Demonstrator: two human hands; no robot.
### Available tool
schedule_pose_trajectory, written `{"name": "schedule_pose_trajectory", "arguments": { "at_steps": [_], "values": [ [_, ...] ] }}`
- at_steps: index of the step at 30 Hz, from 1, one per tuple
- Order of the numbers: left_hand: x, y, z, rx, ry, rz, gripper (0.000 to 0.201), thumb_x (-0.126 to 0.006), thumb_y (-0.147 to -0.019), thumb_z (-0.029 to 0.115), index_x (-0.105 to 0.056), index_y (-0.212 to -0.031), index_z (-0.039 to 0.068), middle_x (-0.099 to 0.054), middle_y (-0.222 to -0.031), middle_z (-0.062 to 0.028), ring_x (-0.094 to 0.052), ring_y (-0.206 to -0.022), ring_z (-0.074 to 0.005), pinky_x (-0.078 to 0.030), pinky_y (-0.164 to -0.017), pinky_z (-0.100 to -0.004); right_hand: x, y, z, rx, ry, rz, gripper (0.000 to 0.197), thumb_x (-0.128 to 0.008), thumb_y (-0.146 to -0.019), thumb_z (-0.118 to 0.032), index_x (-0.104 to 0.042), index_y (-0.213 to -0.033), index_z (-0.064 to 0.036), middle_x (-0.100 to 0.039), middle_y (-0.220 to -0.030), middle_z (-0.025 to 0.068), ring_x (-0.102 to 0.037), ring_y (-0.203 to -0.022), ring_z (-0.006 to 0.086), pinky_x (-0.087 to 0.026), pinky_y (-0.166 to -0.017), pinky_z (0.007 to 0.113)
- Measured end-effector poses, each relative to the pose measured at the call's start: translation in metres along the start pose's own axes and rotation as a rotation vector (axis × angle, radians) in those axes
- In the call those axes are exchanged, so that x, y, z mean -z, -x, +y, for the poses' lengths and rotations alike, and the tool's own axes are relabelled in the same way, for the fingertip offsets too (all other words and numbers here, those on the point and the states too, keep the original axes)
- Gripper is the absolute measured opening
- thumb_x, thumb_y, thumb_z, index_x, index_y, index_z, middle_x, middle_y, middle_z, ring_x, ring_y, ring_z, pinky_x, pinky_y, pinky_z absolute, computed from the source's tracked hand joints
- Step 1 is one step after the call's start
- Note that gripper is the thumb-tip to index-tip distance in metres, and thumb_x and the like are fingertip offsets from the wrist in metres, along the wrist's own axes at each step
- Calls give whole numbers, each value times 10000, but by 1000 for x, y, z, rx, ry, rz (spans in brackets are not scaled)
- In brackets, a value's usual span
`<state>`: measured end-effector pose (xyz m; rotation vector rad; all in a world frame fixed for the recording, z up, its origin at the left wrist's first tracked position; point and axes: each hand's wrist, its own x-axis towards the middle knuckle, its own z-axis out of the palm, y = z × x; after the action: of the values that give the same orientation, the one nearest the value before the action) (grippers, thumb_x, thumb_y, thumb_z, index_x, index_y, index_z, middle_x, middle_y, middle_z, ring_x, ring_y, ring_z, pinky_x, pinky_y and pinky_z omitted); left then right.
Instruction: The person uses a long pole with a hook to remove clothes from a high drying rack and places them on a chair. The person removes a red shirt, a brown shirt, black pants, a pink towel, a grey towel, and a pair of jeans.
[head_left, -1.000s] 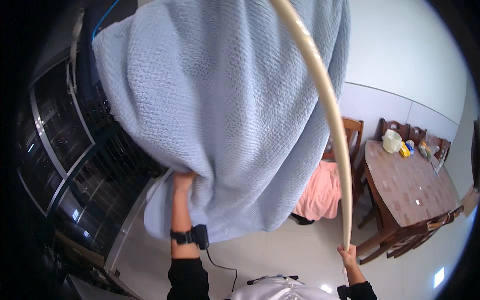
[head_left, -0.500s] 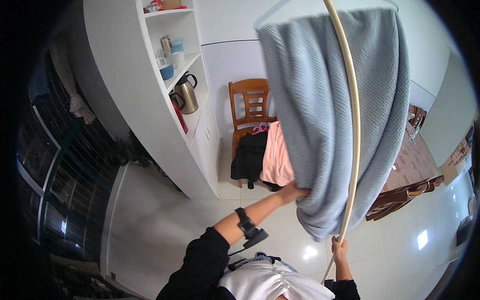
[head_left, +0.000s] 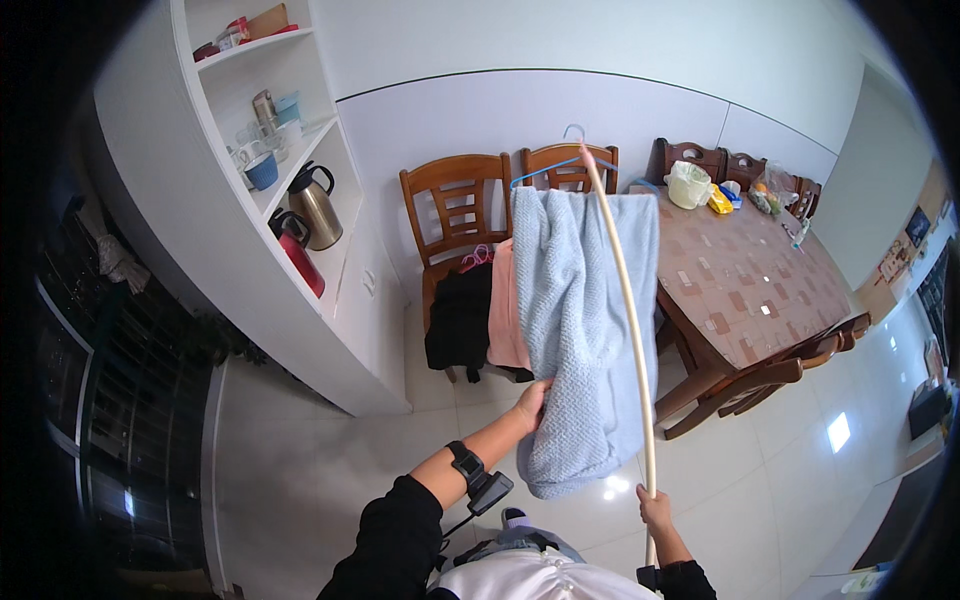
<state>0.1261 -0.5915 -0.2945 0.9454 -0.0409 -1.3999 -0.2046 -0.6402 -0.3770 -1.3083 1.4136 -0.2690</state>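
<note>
Just left of the table (head_left: pixel 760 290), as the person faces it, I can see a pale blue textured blanket (head_left: pixel 575 330) draped from a blue clothes hanger (head_left: pixel 545 172) at the top end of a long cream pole (head_left: pixel 632 310). The person's left hand (head_left: pixel 530 405) is clamped on the blanket's lower left edge, lower than the table's top, while the right hand (head_left: pixel 655 507) is wrapped around the pole's lower part, nearer the person than the table. Farther left of the table, a wooden chair (head_left: pixel 455 172) bears a black garment (head_left: pixel 460 320) and a pink one, partly behind the blanket.
</note>
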Motion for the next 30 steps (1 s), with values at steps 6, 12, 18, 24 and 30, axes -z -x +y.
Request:
{"name": "schedule_pose_trajectory", "arguments": {
  "at_steps": [6,12,18,24,30],
  "values": [
    [52,-37,58,-252,-243,14,621,-538,-749,328,-295,-1215,-3,-376,-1212,-107,-354,-1093,-209,-279,-907,-317,-50,-80,-59,78,124,-65,354,-559,-741,-348,-425,-555,-79,-379,-426,-8,-369,-331,104,-312,-309,251],
    [127,-6,33,-187,-607,323,540,-505,-779,253,-302,-1227,29,-342,-1247,-94,-250,-1184,-191,-183,-961,-310,-80,-156,-104,140,166,-46,381,-567,-732,-397,-436,-597,-66,-377,-436,-3,-370,-330,112,-312,-293,263],
    [240,88,-24,60,-271,607,412,-522,-751,260,-434,-1128,119,-488,-1082,-33,-437,-981,-154,-326,-821,-352,-96,-164,-71,84,352,-66,399,-455,-793,-378,-476,-657,-3,-457,-488,53,-459,-380,156,-371,-327,301],
    [307,155,-46,-22,-42,756,346,-509,-759,238,-457,-1082,124,-534,-1017,-29,-467,-957,-155,-357,-787,-327,-71,-155,-47,-61,82,-147,350,-462,-791,-368,-416,-592,-83,-367,-445,-9,-351,-327,123,-284,-288,277],
    [328,178,-61,-170,125,704,259,-513,-767,230,-498,-1007,134,-570,-944,-21,-522,-863,-140,-400,-731,-302,11,-116,41,43,328,-104,414,-486,-768,-424,-364,-525,-112,-344,-392,8,-359,-298,134,-291,-273,284]
  ]
}}
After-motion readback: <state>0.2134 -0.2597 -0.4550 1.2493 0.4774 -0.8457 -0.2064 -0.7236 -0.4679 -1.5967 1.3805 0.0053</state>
